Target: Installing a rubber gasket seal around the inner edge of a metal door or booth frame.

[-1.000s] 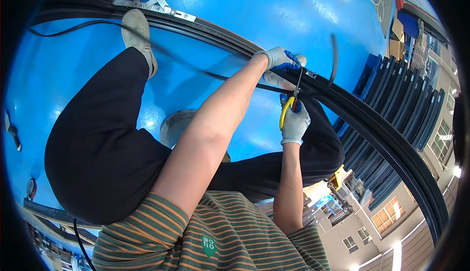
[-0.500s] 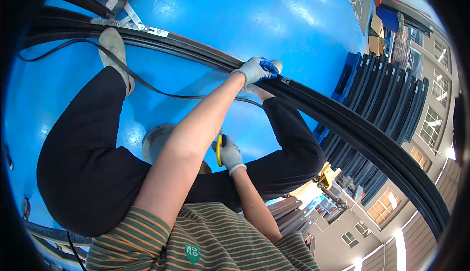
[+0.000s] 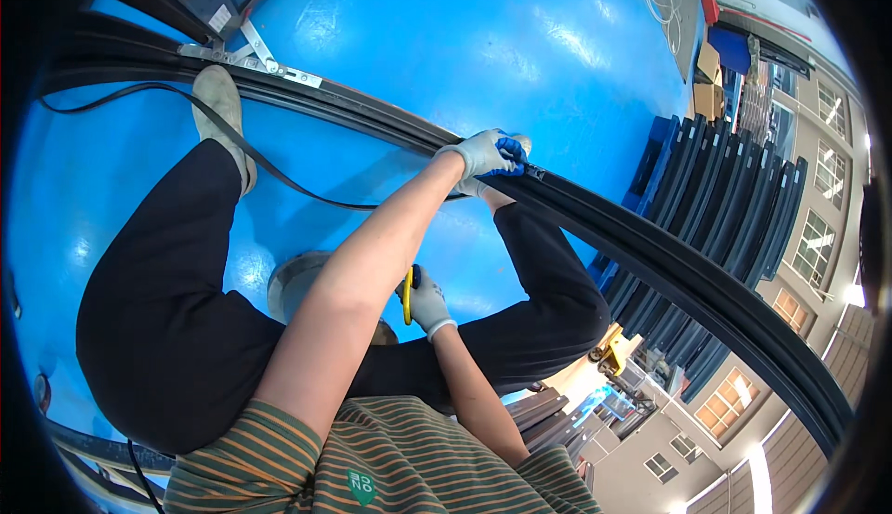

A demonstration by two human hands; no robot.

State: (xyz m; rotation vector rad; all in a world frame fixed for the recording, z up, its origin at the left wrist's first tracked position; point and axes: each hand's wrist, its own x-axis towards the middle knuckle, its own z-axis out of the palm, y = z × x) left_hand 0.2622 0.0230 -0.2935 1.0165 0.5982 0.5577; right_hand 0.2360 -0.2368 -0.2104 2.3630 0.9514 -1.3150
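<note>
Since a moment ago, our right hand (image 3: 427, 302) dropped to our lap, clenched on a yellow tool (image 3: 407, 295), maybe a cutter. Our left hand (image 3: 483, 153) pinches the black rubber strip (image 3: 279, 179) at the dark frame (image 3: 650, 254). It could slip out if we let go.

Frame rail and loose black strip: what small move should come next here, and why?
Probably bring the right hand, which holds a yellow tool near the lap, back up to the left hand. The left hand presses the black strip at the frame rail, and the strip beyond it lies loose on the blue floor.
</note>
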